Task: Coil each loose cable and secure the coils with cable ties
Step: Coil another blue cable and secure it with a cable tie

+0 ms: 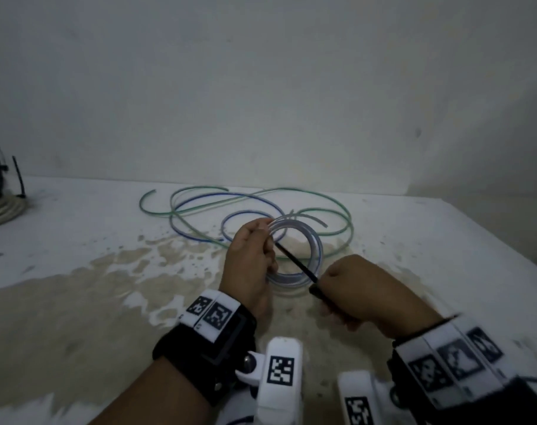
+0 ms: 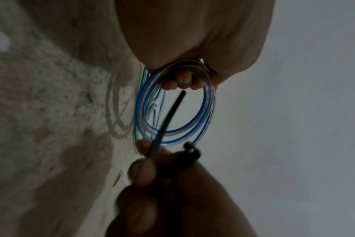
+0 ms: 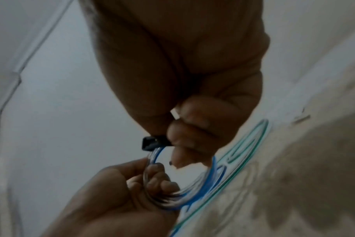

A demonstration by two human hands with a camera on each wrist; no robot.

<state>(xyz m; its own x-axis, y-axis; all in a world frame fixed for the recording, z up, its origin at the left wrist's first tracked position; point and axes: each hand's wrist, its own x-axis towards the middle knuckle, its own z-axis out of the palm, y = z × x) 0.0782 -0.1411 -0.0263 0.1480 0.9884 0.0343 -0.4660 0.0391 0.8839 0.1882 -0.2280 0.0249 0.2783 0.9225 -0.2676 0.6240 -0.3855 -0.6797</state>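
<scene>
My left hand grips a small coil of clear, blue-striped cable at its top edge and holds it upright just above the table. In the left wrist view its fingertips curl through the coil. My right hand pinches a black cable tie, whose thin tail pokes through the ring toward the left hand. The tie crosses the coil's lower rim. Its square head sticks out beside my right fingers, against the coil.
Loose green cable and loose blue-striped cable sprawl on the stained white table behind my hands. At the far left lies a coiled white cable with black ties standing up. A wall closes the back.
</scene>
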